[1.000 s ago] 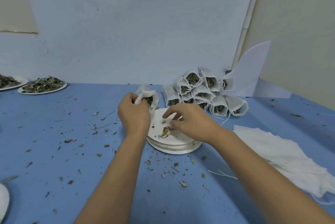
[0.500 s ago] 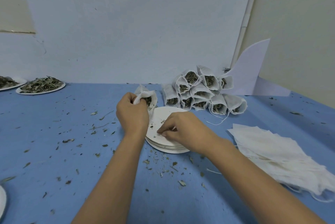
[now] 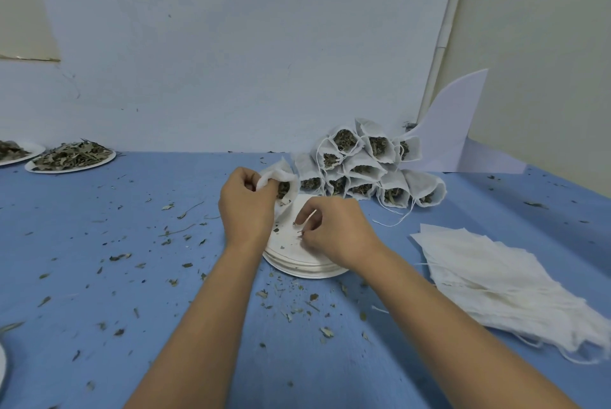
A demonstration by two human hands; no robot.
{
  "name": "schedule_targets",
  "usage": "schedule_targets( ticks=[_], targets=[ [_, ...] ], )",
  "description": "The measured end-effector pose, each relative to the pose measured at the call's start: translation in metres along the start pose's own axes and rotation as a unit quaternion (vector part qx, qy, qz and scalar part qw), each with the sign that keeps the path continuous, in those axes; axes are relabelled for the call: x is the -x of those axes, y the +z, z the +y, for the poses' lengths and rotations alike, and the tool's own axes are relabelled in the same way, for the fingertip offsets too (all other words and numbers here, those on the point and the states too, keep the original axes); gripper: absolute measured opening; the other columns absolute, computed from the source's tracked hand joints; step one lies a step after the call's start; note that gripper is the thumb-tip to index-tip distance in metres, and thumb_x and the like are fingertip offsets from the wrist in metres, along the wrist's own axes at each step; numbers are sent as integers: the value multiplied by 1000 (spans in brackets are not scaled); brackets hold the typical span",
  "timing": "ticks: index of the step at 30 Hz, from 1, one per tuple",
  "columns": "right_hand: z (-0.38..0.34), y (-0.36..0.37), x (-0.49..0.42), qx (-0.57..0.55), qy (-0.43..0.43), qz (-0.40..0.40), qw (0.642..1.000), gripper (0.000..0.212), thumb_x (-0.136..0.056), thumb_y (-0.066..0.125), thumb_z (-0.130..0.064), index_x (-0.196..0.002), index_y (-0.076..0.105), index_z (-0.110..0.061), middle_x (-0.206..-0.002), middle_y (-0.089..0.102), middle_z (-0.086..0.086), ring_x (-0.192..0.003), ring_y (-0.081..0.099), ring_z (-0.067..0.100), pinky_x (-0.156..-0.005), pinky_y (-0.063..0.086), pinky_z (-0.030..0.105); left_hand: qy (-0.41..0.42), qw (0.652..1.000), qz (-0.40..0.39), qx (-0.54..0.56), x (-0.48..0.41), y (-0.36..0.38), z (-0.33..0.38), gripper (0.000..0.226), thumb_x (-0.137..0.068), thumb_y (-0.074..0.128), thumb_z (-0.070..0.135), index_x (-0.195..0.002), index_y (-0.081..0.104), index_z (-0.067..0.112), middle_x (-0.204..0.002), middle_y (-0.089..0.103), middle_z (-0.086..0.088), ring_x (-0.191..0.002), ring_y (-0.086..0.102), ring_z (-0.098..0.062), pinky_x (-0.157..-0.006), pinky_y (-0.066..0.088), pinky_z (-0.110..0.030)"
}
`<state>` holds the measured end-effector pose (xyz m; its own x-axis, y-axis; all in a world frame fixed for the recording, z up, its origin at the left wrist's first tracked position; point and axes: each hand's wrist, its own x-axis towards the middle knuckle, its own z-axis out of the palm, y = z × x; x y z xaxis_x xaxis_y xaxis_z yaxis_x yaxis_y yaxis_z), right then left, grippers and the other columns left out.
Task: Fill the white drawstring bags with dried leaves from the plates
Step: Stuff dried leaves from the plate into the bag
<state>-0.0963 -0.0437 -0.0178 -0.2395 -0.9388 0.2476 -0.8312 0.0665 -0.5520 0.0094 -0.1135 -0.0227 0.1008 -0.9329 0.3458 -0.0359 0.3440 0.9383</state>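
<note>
Left hand (image 3: 246,207) grips a part-filled drawstring bag (image 3: 281,176). Right hand (image 3: 335,233) pinches leaf crumbs (image 3: 299,234) on the stacked plates (image 3: 299,271).

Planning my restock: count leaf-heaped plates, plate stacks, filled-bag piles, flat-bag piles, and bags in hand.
Leaf-heaped plates: 2
Plate stacks: 1
Filled-bag piles: 1
Flat-bag piles: 1
Bags in left hand: 1
Total: 6

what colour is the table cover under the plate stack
Blue; the table cover shows best in the head view, strewn with dried leaf crumbs.
</note>
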Motion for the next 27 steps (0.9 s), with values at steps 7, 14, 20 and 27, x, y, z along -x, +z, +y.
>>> schedule_targets(
  ticks=[7,14,20,27],
  targets=[
    [-1,-26,-12,-497,148,45,854,19,-76,68,11,-78,63,-7,-74,67,11,-67,66,16,-66,58,23,-21,996,-76,47,2,1,7,20,-81,73,16,-80,54,22,-80,57,5,-71,56,-9,-63,48,-18],
    [-10,-5,-23,-401,158,177,885,24,-70,72,3,-70,56,-15,-73,66,10,-75,69,27,-74,59,39,-14,979,-177,98,8,4,11,14,-85,64,1,-83,61,14,-81,63,-4,-66,62,-5,-64,53,-15],
    [-18,-2,-21,-366,139,213,895,21,-72,64,3,-69,60,-18,-71,67,7,-78,68,29,-75,57,41,-20,966,-244,87,9,8,13,20,-82,50,-9,-78,52,11,-70,57,-8,-66,54,-16,-62,43,-26],
    [-28,-18,-19,-384,99,106,912,15,-85,52,-3,-86,62,-14,-96,70,13,-87,69,24,-83,57,42,13,978,-194,73,5,3,10,19,-81,67,1,-81,55,16,-70,59,3,-52,54,6,-49,41,-7]
  ],
)
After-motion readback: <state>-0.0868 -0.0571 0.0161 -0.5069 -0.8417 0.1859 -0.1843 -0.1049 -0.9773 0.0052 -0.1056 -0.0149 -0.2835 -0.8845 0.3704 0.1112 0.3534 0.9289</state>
